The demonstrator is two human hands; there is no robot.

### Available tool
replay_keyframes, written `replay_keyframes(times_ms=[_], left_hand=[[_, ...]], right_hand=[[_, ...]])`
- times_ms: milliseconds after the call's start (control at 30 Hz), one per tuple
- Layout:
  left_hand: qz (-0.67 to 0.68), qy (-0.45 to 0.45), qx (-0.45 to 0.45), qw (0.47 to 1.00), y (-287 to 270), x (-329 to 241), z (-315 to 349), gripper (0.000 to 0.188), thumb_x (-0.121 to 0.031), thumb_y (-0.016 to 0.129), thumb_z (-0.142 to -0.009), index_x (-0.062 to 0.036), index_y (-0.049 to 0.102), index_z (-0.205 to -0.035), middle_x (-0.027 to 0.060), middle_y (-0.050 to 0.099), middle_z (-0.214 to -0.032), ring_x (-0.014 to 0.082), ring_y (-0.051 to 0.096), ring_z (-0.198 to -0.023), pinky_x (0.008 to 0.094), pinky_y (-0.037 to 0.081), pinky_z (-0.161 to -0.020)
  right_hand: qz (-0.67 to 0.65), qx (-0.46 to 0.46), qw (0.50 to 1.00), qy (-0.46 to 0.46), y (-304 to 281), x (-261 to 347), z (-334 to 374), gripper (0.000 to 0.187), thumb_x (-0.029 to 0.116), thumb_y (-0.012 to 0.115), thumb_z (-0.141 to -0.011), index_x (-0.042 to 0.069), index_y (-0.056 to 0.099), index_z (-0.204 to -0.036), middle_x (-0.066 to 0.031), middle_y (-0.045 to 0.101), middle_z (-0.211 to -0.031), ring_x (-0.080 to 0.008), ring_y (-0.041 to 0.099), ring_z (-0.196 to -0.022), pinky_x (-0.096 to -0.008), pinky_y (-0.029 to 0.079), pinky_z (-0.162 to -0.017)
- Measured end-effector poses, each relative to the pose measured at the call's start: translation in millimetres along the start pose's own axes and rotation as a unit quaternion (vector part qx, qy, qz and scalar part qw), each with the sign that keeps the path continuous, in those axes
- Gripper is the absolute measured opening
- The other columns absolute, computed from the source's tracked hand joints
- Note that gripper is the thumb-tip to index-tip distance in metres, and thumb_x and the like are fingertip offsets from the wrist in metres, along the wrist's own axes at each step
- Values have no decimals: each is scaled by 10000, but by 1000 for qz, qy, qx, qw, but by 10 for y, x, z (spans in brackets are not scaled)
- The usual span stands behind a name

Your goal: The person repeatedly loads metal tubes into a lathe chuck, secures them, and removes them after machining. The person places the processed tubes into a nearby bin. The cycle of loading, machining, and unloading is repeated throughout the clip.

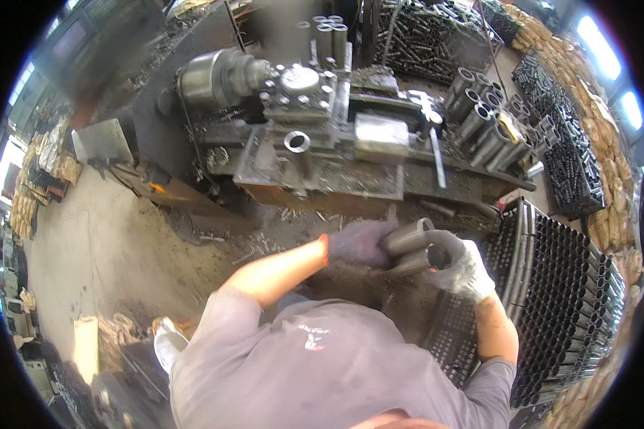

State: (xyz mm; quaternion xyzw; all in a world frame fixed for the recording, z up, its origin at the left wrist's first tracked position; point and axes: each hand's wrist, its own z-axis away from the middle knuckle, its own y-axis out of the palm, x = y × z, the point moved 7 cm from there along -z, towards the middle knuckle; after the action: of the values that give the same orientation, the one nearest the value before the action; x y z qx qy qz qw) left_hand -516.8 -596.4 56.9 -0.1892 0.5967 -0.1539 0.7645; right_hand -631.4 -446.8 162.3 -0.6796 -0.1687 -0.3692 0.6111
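My left hand (356, 244), in a dark glove with an orange cuff, is closed around the left ends of two short metal tubes. The upper metal tube (406, 238) lies just beyond the lower metal tube (410, 263), side by side and tilted slightly up to the right. My right hand (467, 270), in a grey and white glove, grips their open right ends, its fingers dark with grime. Both hands are in front of my body, between me and a metal lathe (320, 187). The fingertips of my left hand are partly hidden behind the tubes.
The lathe has a chuck (209, 80), a round-topped tool post (298, 79) and an upright tube (297, 143) on its carriage. Several tubes (479, 121) stand at its right end. A large crate of stacked tubes (562, 286) sits to my right. Metal chips (265, 239) litter the floor.
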Motion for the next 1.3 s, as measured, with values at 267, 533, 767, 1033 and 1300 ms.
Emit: replay_keyframes(times_ms=[267, 533, 767, 1033, 1300], left_hand=[[275, -65, -407, 869, -1751, 1956, 1627, 581, 13, 850, -784, -60, 644, -1323, 82, 709, -1238, 206, 699, -1093, 360, 624, -901], [218, -36, -441, 870, -2612, 2788, 948, 551, 12, 825, -854, -57, 633, -1366, 71, 711, -1235, 181, 688, -1102, 359, 597, -933], [-26, -47, -473, 879, -2574, 2703, 934, 435, -12, 799, -890, -67, 656, -1298, 85, 719, -1275, 224, 699, -1125, 378, 587, -974], [461, -91, -721, 510, -2393, 4145, 3205, 452, -417, 607, -1045, -10, 672, -1231, 135, 718, -1135, 246, 700, -1038, 414, 588, -860], [-96, -327, -768, 543, -2716, 4638, 4757, 530, -414, 457, -1144, 54, 628, -1327, 238, 688, -1264, 356, 675, -1083, 438, 540, -934]], right_hand=[[64, -129, 984, -108, 652, 661, -1678, 408, 110, 769, -814, 77, 681, -1210, -109, 773, -878, -202, 770, -688, -327, 634, -650], [107, -86, 987, -87, 1101, 964, -2421, 447, 152, 796, -781, 115, 705, -1216, -146, 755, -880, -311, 767, -806, -392, 603, -746], [94, -57, 989, -94, 1304, 1011, -2629, 575, 178, 808, -782, 98, 631, -1324, -173, 771, -1057, -352, 778, -862, -417, 635, -768], [127, -46, 988, -74, 1201, 1346, -2573, 735, 98, 861, -744, 53, 593, -1427, -216, 703, -1324, -338, 764, -1098, -379, 648, -908], [124, -51, 975, -176, 662, 1991, -3178, 444, 45, 792, -798, 41, 756, -1241, -157, 755, -1285, -292, 769, -1112, -388, 642, -979]])
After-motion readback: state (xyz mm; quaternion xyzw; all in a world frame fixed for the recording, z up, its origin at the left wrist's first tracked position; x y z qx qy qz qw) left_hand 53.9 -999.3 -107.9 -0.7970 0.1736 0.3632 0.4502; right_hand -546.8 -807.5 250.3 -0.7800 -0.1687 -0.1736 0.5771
